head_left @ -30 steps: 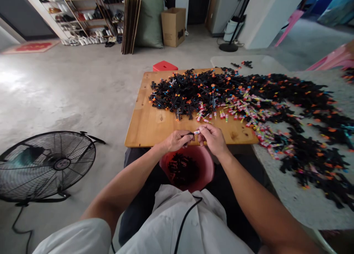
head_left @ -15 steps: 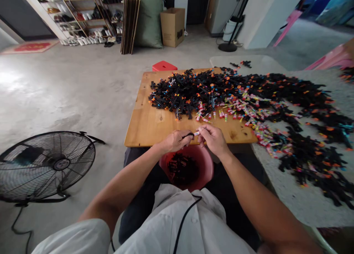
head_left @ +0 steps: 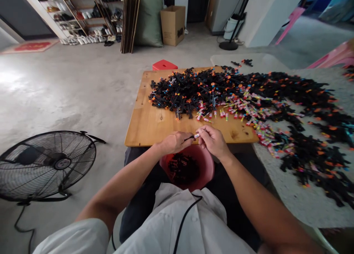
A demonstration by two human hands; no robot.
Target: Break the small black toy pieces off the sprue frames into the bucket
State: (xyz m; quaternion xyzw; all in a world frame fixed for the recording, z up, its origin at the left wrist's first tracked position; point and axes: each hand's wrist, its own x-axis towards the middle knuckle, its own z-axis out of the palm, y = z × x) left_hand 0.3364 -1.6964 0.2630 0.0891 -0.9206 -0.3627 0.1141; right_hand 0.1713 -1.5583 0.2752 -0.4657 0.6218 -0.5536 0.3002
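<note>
My left hand [head_left: 174, 142] pinches a small black plastic piece just above the near edge of a wooden board [head_left: 146, 124]. My right hand [head_left: 214, 140] grips a small white-and-pink tube [head_left: 197, 135] and holds its end against that black piece. Both hands hover over a red bucket [head_left: 208, 169] on my lap, partly filled with black pieces. A big heap of black pieces with orange and blue tips [head_left: 193, 89] covers the far half of the board. Loose coloured tubes [head_left: 238, 106] lie scattered to the right of it.
More black pieces [head_left: 312, 136] spread over the grey table surface [head_left: 309, 206] to my right. A black floor fan [head_left: 45, 165] stands at my left on the concrete floor. A red stool [head_left: 164, 65], a cardboard box [head_left: 173, 25] and a shoe rack [head_left: 83, 14] are farther back.
The hands have stayed together at the board's near edge, with only small finger shifts at the tube. The view has tilted slightly.
</note>
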